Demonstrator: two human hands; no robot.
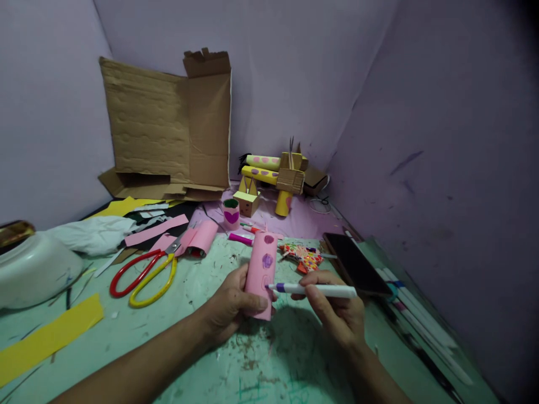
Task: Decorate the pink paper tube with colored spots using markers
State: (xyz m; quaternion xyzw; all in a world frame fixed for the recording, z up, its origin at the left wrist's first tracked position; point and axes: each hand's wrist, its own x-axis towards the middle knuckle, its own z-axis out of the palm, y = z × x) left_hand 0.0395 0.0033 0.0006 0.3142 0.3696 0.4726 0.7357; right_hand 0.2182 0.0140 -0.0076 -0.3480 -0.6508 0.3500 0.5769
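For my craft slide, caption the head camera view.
Left hand holds a pink paper tube; right hand puts a purple-tipped marker to its lowest, outlined spot.

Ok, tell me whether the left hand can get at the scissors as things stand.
Probably yes, but only once the left hand lets go of the pink tube. No object seems to lie between that hand and the scissors.

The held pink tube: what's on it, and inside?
On the pink tube are two filled spots and an unfilled outline at the white marker. The left hand covers part; the tube's inside and far side are hidden.
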